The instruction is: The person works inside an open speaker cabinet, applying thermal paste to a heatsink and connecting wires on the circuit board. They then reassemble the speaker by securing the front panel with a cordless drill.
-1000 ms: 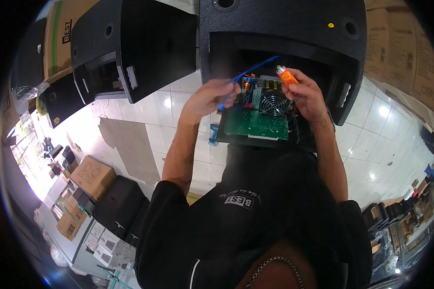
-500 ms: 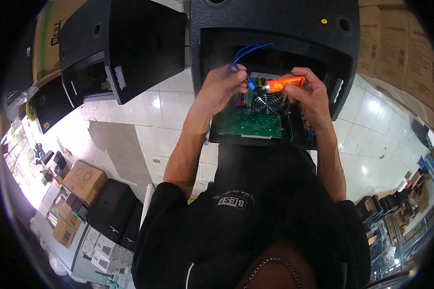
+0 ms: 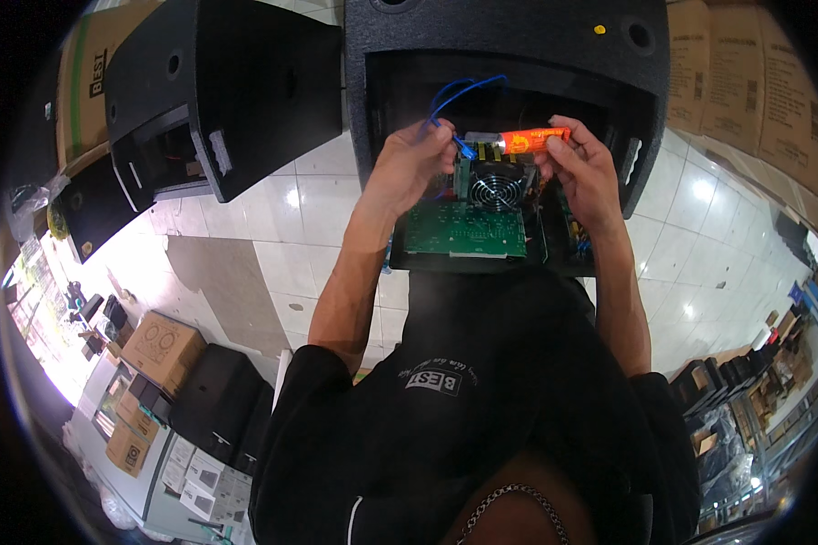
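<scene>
Pinching a thin blue cable between thumb and fingers, the left hand appears in the head view just above an open black electronics chassis. One part of the cable arches up and rightward; a bright blue end hangs beside the fingertips. Opposite, the right hand grasps a small orange tube with a silver neck, thumb against its side. The tube lies nearly level over the chassis, its neck pointing left, near the blue end; whether they touch is hard to tell. Below the hands sit a round fan with a wire grille and a flat green circuit board. Behind stands a large textured black cabinet with a wide opening; a second black cabinet stands to its left, on pale floor tiles.
</scene>
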